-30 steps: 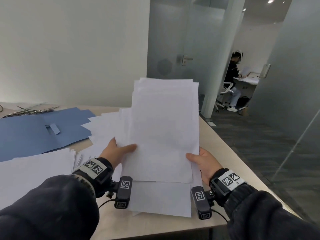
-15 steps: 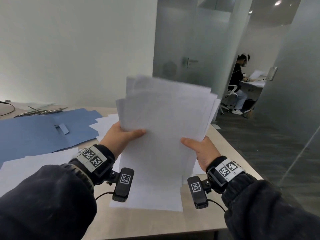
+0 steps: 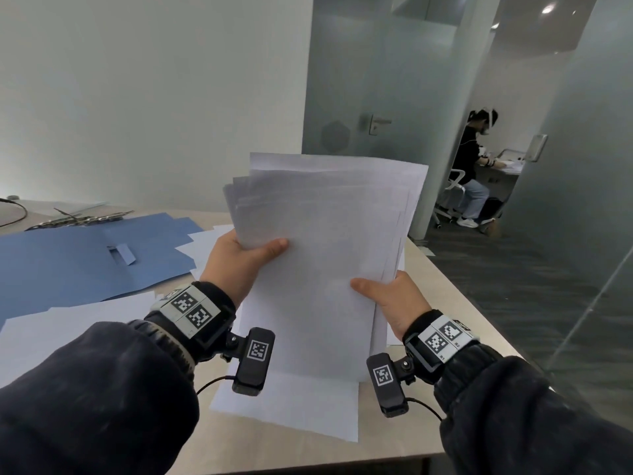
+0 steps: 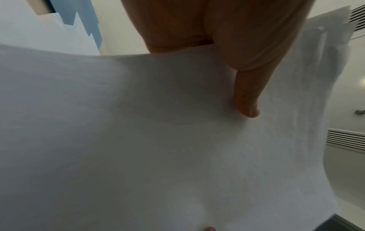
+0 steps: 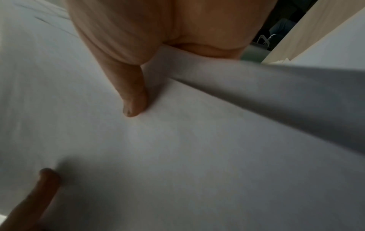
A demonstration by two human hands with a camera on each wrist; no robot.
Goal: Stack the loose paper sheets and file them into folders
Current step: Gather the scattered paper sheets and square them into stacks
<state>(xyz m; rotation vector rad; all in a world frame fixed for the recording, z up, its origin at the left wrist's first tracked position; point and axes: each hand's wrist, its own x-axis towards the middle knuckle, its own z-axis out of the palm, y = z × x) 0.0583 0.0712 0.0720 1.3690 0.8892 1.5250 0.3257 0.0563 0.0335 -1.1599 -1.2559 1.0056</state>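
Both hands hold a bundle of paper sheets [image 3: 322, 255] upright, its bottom edge resting on a single sheet [image 3: 291, 406] that lies flat on the bench [image 3: 445, 303]. The left hand [image 3: 236, 265] grips the bundle's left edge, thumb across the front; the right hand [image 3: 394, 299] grips the right edge lower down, likewise.

This looks like the squaring-up step: the top edges are staggered, so the next move probably calls for tapping the bundle level, then carrying it to the open blue folder [image 3: 78, 258] on the left.

The fingers behind the bundle are hidden. Both wrist views are blurred.
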